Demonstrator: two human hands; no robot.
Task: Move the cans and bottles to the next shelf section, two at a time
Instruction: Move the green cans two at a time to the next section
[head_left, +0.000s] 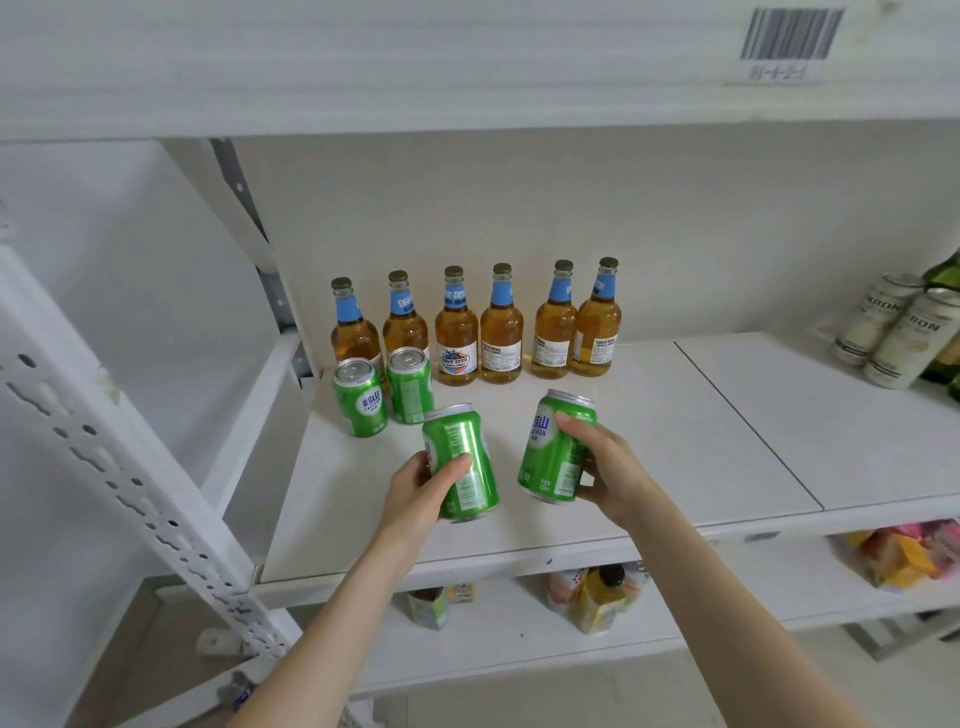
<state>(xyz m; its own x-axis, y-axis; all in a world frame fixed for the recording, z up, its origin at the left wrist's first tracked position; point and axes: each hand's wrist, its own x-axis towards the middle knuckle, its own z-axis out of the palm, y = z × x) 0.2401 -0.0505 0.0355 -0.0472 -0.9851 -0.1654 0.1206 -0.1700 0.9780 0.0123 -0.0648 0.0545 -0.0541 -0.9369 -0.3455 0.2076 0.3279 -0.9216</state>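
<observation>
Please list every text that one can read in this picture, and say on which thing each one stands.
"KRON": white cans; the start of the word is hidden.
"崂山": standing green can; the Latin line below is too small to read.
"HAN": right can, held by the right hand; the word's start is turned away.
"DAHE": neck of the second bottle.
Too small or blurred: left can in the left hand, barcode label.

I'm looking into a white metal shelf unit against a plain cream wall (675, 208), evenly lit. The middle shelf (649, 452) is two boards meeting at a seam (748, 421) toward its right edge. The upper shelf (415, 78) carries a barcode label (789, 36) on its front edge (print too blurred to read). A perforated post (130, 467) slants at the left. Pale floor (571, 696) shows under the lower shelf (493, 639).
</observation>
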